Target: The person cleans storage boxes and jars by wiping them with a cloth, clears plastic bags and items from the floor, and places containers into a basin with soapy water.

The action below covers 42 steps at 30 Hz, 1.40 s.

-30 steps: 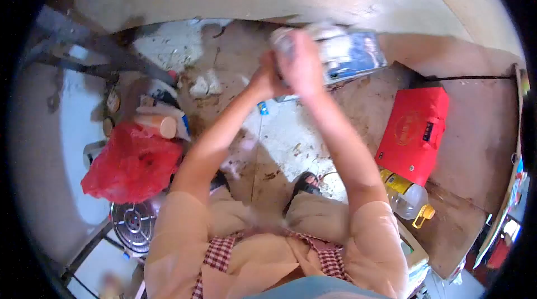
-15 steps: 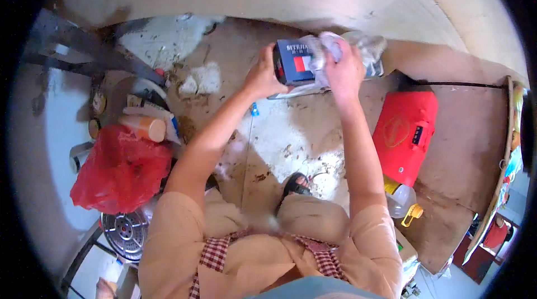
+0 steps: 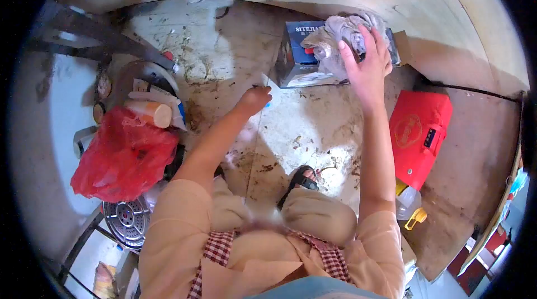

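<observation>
While the right hand point(image 3: 368, 71) rests on a crumpled rag point(image 3: 335, 33) atop a dark blue box point(image 3: 296, 56), the left hand point(image 3: 254, 99) hangs over the floor point(image 3: 291, 126), apart from the box and close to a small blue scrap point(image 3: 268, 105). The right thumb and fingers are parted across the rag, touching it; whether they pinch a fold is not discernible. The left fingers curl loosely inward, and their contents, if any, are hidden. Good handling, in our judgement, calls for spread fingers, even pressure and loose folds gathered beneath the palm; the left hand could brace the box's near corner against sliding. Lettering: the box reads "SITEJIA" up to the rag's edge, where any further letters are covered; the smaller line below is illegible. The red box point(image 3: 419, 131) bears a round gold emblem point(image 3: 408, 130), and the bottle point(image 3: 408, 204) a yellow label, neither readable.
</observation>
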Each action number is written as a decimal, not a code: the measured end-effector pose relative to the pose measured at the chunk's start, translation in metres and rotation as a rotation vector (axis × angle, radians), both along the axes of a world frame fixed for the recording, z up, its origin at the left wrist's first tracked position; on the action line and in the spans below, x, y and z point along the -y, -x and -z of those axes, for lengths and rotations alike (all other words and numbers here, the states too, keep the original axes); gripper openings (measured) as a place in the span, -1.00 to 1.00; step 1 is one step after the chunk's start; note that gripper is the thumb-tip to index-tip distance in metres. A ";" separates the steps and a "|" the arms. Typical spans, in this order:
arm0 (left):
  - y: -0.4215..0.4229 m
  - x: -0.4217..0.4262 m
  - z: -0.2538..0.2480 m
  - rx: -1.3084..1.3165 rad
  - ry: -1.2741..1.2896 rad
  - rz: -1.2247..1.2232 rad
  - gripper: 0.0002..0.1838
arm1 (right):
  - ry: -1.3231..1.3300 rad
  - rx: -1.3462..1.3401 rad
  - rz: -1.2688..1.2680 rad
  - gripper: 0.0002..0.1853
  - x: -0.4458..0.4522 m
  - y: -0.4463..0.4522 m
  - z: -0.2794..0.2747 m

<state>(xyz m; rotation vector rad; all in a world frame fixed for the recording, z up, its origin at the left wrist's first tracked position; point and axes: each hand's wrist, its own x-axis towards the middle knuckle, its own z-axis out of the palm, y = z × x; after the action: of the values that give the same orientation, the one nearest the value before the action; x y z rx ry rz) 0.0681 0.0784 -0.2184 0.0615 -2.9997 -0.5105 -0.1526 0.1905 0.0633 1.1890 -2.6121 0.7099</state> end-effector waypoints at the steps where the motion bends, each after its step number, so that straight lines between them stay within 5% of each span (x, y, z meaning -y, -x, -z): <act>1: 0.002 0.000 0.007 0.056 0.061 0.051 -0.90 | 0.011 -0.002 -0.006 -0.42 -0.004 0.001 -0.003; 4: 0.006 0.004 -0.017 0.446 -0.084 0.037 -0.78 | -0.128 0.116 -0.028 -0.45 -0.013 0.012 -0.001; 10: 0.025 -0.002 -0.160 -0.030 -0.996 -0.069 -0.77 | 0.026 0.153 -0.240 -0.48 -0.021 0.025 0.013; 15: 0.081 -0.012 -0.286 -0.671 -0.477 -0.165 -0.74 | 0.114 0.506 -0.445 -0.51 -0.053 0.026 0.016; 18: 0.119 -0.015 -0.282 -0.587 -0.363 -0.134 -0.74 | 0.384 0.617 -0.442 -0.59 -0.058 0.025 0.036; 22: 0.132 -0.022 -0.277 -0.358 -0.242 0.006 -0.59 | 0.417 0.173 -0.283 -0.68 -0.043 0.019 0.049; 27: 0.136 -0.007 -0.269 -0.326 -0.172 0.028 -0.59 | 0.544 0.347 0.058 -0.81 -0.111 -0.022 0.005; 29: 0.145 0.002 -0.261 -0.401 -0.227 0.032 -0.46 | 0.408 0.801 0.273 -0.85 -0.179 -0.056 -0.037; 30: 0.148 0.000 -0.260 -0.397 -0.273 -0.020 -0.43 | 0.277 0.306 0.213 -0.83 -0.226 -0.071 -0.034; 32: 0.150 -0.003 -0.255 -0.416 -0.274 -0.116 -0.39 | 0.344 0.301 0.510 -0.80 -0.312 -0.115 -0.069; 34: 0.152 0.000 -0.242 -0.456 -0.102 -0.185 -0.37 | -0.194 -0.061 1.139 -0.82 -0.372 -0.160 -0.142; 36: 0.153 -0.003 -0.242 -0.398 -0.204 -0.218 -0.40 | -0.214 -0.567 1.070 -0.82 -0.441 -0.202 -0.210; 37: 0.155 -0.003 -0.243 -0.378 -0.251 -0.237 -0.41 | -0.064 -0.681 1.323 -0.80 -0.446 -0.217 -0.236; 39: 0.157 0.000 -0.243 -0.349 -0.235 -0.197 -0.43 | -0.265 -1.060 1.453 -0.79 -0.485 -0.250 -0.286; 40: 0.157 0.000 -0.243 -0.353 -0.249 -0.195 -0.43 | -0.101 -1.139 1.301 -0.79 -0.518 -0.269 -0.301; 42: 0.156 -0.001 -0.244 -0.364 -0.263 -0.183 -0.42 | -0.315 -1.133 1.510 -0.68 -0.593 -0.310 -0.323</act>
<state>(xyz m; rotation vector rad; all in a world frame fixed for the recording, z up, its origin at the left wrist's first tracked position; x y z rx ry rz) -0.0877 0.0797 0.0255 0.2328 -2.5297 -0.7951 0.1570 0.7838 0.3864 -0.4875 -1.7596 -0.5474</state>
